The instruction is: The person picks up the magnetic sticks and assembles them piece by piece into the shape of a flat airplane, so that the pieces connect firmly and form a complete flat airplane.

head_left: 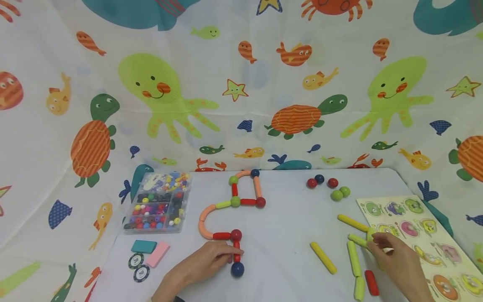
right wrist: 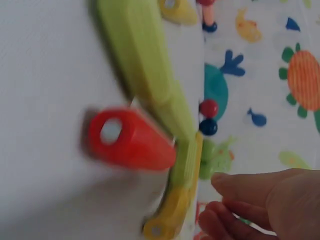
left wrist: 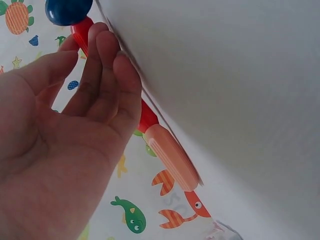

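Observation:
In the head view my left hand (head_left: 205, 262) grips a short red magnetic stick (head_left: 237, 246), its fingers reaching across it. That stick runs between a red ball (head_left: 236, 235) and a dark blue ball (head_left: 237, 269), also seen as a blue ball (left wrist: 69, 10) in the left wrist view. From the red ball, red, salmon and green sticks curve up to a closed loop with a green ball (head_left: 235, 201). My right hand (head_left: 400, 260) is beside several yellow-green sticks (head_left: 354, 258) and a loose red stick (right wrist: 132, 140). The right wrist view shows nothing between its parted fingertips.
A divided bead box (head_left: 156, 205) stands at the left, with teal and pink blocks (head_left: 157, 254) and two round chips (head_left: 141, 273) in front. A yellow stick (head_left: 323, 258) lies mid-right. Loose balls (head_left: 337, 195) sit behind a picture puzzle board (head_left: 426, 235).

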`<state>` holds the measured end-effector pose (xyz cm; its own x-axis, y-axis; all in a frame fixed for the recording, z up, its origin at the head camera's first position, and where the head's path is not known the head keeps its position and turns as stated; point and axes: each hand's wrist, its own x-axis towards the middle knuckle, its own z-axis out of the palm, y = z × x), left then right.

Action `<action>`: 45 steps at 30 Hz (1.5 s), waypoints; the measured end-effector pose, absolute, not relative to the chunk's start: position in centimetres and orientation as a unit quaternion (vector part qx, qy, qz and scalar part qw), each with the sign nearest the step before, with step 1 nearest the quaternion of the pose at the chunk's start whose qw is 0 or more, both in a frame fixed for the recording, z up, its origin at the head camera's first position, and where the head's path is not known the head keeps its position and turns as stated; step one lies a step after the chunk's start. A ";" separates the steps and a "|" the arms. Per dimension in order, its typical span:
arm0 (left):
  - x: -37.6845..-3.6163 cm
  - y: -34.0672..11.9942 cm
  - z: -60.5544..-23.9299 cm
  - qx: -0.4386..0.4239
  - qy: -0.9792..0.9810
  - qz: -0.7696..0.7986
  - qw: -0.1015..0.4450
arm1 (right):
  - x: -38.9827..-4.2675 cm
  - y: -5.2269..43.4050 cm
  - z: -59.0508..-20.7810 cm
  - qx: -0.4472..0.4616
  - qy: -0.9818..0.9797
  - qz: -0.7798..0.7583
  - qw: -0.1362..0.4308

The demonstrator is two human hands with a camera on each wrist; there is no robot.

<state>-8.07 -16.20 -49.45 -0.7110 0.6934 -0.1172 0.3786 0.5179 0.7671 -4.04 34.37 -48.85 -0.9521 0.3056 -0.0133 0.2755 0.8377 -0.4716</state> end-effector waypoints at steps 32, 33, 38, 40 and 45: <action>-8.1 -16.3 -49.5 0.316 0.837 0.385 0.227 | -4.5 35.0 -49.7 -0.121 -0.959 0.218 -0.134; -8.1 -16.3 -49.5 0.316 0.837 0.385 0.227 | -4.5 34.9 -49.7 -0.119 -0.959 0.218 -0.137; -8.2 -16.3 -49.7 0.319 0.835 0.387 0.225 | -4.8 34.6 -50.0 -0.096 -0.966 0.206 -0.120; -8.1 -16.3 -49.7 0.322 0.835 0.387 0.221 | -5.0 34.5 -50.1 -0.089 -0.970 0.198 -0.110; -8.1 -16.3 -49.7 0.326 0.837 0.386 0.211 | -5.5 34.3 -50.2 -0.083 -0.972 0.195 -0.103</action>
